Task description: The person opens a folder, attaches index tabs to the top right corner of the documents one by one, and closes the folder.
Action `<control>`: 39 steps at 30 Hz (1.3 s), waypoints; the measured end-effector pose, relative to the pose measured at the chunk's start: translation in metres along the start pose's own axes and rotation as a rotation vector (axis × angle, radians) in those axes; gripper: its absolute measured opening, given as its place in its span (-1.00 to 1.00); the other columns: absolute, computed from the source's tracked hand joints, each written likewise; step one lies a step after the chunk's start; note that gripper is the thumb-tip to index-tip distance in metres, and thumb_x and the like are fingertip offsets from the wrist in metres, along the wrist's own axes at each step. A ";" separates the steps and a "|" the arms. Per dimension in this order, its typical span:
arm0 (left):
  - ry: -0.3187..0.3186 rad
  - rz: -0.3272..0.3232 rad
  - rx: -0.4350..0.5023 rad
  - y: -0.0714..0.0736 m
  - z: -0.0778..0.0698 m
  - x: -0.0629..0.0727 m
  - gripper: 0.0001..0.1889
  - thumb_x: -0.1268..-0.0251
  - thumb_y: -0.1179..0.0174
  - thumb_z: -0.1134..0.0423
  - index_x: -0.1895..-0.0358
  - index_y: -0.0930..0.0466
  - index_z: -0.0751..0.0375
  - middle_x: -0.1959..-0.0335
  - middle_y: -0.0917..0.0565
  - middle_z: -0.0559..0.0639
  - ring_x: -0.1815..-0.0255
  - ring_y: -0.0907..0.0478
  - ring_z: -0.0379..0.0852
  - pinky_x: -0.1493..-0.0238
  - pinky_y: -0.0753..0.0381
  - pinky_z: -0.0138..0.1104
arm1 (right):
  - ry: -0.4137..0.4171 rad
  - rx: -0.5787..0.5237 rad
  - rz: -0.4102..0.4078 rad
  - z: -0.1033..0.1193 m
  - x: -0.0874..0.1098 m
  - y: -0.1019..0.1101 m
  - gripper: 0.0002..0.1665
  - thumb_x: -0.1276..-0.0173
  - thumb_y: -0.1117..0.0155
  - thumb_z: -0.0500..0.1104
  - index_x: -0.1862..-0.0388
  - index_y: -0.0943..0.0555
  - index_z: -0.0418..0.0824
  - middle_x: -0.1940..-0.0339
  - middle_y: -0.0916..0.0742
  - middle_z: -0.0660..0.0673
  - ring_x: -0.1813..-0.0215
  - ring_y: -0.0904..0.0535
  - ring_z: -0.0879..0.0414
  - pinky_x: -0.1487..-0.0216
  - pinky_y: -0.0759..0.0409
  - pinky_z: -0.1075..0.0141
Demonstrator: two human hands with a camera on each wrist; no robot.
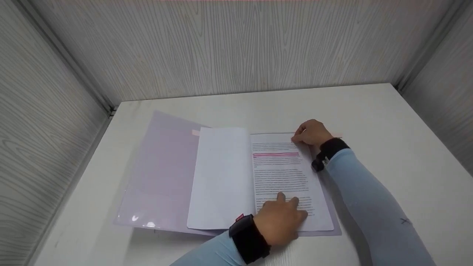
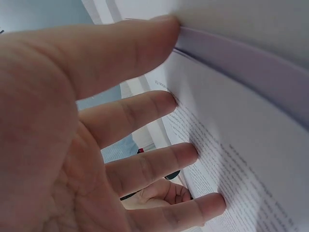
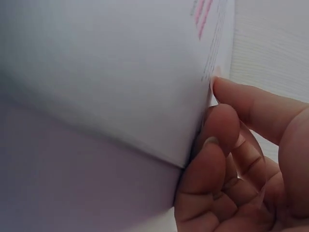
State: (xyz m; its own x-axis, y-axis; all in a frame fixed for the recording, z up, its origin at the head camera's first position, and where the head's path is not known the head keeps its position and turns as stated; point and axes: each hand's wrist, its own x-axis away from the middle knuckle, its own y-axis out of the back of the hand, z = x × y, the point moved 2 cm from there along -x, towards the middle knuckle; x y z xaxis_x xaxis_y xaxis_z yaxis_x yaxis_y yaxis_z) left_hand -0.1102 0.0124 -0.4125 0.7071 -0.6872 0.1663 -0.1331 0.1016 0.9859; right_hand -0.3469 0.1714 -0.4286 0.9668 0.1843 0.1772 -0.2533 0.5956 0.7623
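An open folder with a see-through lilac cover (image 1: 162, 166) lies on the table, bound with white sheets. The left sheet (image 1: 221, 177) is blank; the right-hand page (image 1: 281, 173) bears printed text with pink-marked lines. My left hand (image 1: 281, 221) rests on the page's lower part, fingers spread; in the left wrist view its fingertips touch the paper and the thumb is at the folder's edge. At the page's upper right edge, my right hand (image 1: 312, 133) pinches a small pale pink sticky tab (image 3: 217, 72) between thumb and finger. A clear strip (image 3: 255, 142) shows among its curled fingers.
Another pale pink tab (image 1: 196, 132) sticks out from the left sheet's edge. A pinkish strip (image 1: 337, 135) shows just beyond the right wrist. White wood-grain panels (image 1: 236, 48) enclose the white table (image 1: 406, 147) at the back and sides.
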 end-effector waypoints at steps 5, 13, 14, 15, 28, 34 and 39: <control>0.003 0.003 -0.022 0.000 -0.001 0.000 -0.57 -0.11 -0.35 -0.07 -0.09 -0.61 -0.21 0.04 -0.57 -0.07 0.19 -0.46 -0.03 0.54 -0.55 -0.24 | 0.002 0.011 0.004 -0.002 -0.003 0.001 -0.77 -0.22 -0.38 -0.10 0.29 -0.69 -0.26 0.48 -0.71 -0.09 0.48 -0.55 0.12 0.44 -0.48 0.33; -0.006 -0.005 -0.010 0.001 0.000 0.001 -0.58 -0.11 -0.35 -0.06 -0.09 -0.61 -0.20 0.06 -0.57 -0.06 0.20 -0.46 -0.04 0.52 -0.55 -0.25 | 0.010 0.041 0.021 -0.004 -0.006 0.002 -0.77 -0.19 -0.37 -0.10 0.31 -0.70 -0.26 0.49 -0.69 -0.06 0.48 -0.53 0.12 0.43 -0.47 0.34; -0.007 -0.006 -0.009 0.002 0.000 0.001 -0.58 -0.11 -0.35 -0.06 -0.08 -0.61 -0.19 0.06 -0.57 -0.06 0.20 -0.46 -0.04 0.52 -0.55 -0.25 | 0.009 0.041 0.023 -0.004 -0.005 0.002 -0.77 -0.19 -0.37 -0.09 0.31 -0.70 -0.26 0.49 -0.69 -0.06 0.47 -0.53 0.12 0.43 -0.47 0.34; -0.008 -0.006 -0.007 0.002 0.000 0.001 -0.58 -0.12 -0.35 -0.06 -0.08 -0.61 -0.19 0.07 -0.57 -0.06 0.20 -0.46 -0.04 0.53 -0.55 -0.25 | 0.009 0.039 0.026 -0.003 -0.005 0.002 -0.76 -0.20 -0.37 -0.09 0.30 -0.70 -0.27 0.48 -0.69 -0.06 0.47 -0.53 0.12 0.42 -0.47 0.34; -0.009 -0.004 0.009 0.001 0.000 0.000 -0.58 -0.13 -0.34 -0.05 -0.09 -0.62 -0.17 0.08 -0.57 -0.05 0.20 -0.45 -0.05 0.51 -0.55 -0.27 | 0.006 0.039 0.024 0.000 -0.003 0.002 -0.75 -0.19 -0.38 -0.09 0.32 -0.72 -0.28 0.51 -0.68 -0.05 0.46 -0.52 0.11 0.43 -0.46 0.34; -0.018 -0.017 -0.016 0.000 -0.001 0.000 -0.58 -0.10 -0.36 -0.06 -0.07 -0.62 -0.16 0.11 -0.57 -0.05 0.24 -0.45 -0.05 0.57 -0.51 -0.27 | 0.009 0.033 0.014 0.002 -0.001 0.002 -0.77 -0.18 -0.38 -0.11 0.34 -0.72 -0.29 0.52 -0.69 -0.05 0.49 -0.51 0.12 0.45 -0.45 0.34; -0.027 -0.030 -0.027 -0.001 0.000 0.000 -0.58 -0.08 -0.37 -0.06 -0.05 -0.63 -0.15 0.13 -0.58 -0.05 0.26 -0.45 -0.05 0.61 -0.49 -0.28 | 0.007 0.024 0.007 0.003 0.001 0.002 -0.78 -0.16 -0.37 -0.13 0.37 -0.72 -0.30 0.50 -0.69 -0.05 0.49 -0.49 0.12 0.47 -0.43 0.34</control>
State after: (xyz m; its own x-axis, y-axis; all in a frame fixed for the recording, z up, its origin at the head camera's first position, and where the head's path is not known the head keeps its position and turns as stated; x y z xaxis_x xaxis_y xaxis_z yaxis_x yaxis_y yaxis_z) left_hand -0.1101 0.0129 -0.4137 0.6914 -0.7095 0.1366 -0.0931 0.1001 0.9906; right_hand -0.3461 0.1704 -0.4250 0.9648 0.1937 0.1781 -0.2588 0.5757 0.7756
